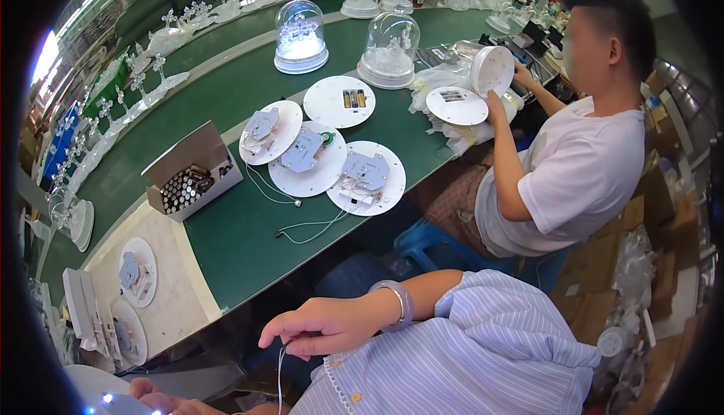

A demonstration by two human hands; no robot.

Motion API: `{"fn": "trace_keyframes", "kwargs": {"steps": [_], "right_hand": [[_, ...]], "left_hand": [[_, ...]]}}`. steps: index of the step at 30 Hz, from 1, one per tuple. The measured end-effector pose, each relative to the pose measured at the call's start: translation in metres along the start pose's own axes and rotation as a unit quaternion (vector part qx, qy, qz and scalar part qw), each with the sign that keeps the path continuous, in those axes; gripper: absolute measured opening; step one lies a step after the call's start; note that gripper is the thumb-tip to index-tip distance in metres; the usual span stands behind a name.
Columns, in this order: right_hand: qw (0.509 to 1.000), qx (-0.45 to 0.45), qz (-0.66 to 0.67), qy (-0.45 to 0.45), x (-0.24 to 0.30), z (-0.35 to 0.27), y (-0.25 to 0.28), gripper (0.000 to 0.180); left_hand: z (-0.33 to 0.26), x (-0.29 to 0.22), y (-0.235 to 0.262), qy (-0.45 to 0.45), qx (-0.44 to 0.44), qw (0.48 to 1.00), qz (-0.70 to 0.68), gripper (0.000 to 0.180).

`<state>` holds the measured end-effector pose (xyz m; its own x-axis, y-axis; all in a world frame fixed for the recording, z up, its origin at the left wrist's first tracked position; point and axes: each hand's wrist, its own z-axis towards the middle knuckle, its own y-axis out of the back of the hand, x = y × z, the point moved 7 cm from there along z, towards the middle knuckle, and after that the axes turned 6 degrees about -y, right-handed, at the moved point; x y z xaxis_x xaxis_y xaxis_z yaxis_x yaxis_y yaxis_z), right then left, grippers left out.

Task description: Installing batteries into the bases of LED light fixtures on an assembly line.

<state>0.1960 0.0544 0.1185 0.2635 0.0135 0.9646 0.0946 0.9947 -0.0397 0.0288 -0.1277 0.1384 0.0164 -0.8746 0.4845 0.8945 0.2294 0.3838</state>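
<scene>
My right hand [324,328], a bangle on its wrist, is raised in front of my striped blouse. Its thumb and fingers pinch a thin white wire [280,381] close to its dark end; the wire hangs down past the lower edge. At the bottom left, my left hand [170,401] has its fingers curled at the edge of a white round base [94,385], which is partly cut off by the frame. Small bright lights shine on that base. White discs with grey circuit boards [366,170] lie on the green table [249,241], two of them trailing wires.
An open carton [192,177] holds many batteries. Nearby lies a disc with batteries fitted [339,102]. Clear domes [388,49] stand farther back, one lit dome [300,38] among them. A co-worker [581,151] sits at the right, holding a white base [494,72]. Discs lie on beige board [177,279].
</scene>
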Motion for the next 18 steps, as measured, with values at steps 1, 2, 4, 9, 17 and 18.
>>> {"fn": "trace_keyframes", "kwargs": {"steps": [1,2,4,9,17,18], "right_hand": [[1.0,-0.002,-0.002,-0.001,-0.001,0.0,0.001,0.024],[1.0,0.003,-0.002,0.003,-0.001,0.001,0.001,0.024],[1.0,0.006,-0.003,0.004,-0.002,0.001,0.001,0.024],[1.0,-0.002,0.001,0.024,0.0,0.002,0.001,0.016],[1.0,0.007,0.001,0.01,-0.001,0.0,-0.002,0.016],[1.0,0.008,-0.001,0.005,-0.003,0.0,-0.001,0.016]], "left_hand": [[0.002,-0.003,0.004,-0.003,-0.003,1.0,0.017,0.018],[0.005,-0.005,0.009,-0.005,-0.006,0.999,0.034,0.018],[0.007,-0.009,0.017,-0.011,-0.012,0.998,0.068,0.017],[0.013,-0.012,0.037,-0.024,-0.025,0.986,0.164,0.016],[0.017,-0.014,0.057,-0.049,-0.046,0.944,0.322,0.016],[0.017,-0.017,0.058,-0.053,-0.049,0.938,0.339,0.016]]}}
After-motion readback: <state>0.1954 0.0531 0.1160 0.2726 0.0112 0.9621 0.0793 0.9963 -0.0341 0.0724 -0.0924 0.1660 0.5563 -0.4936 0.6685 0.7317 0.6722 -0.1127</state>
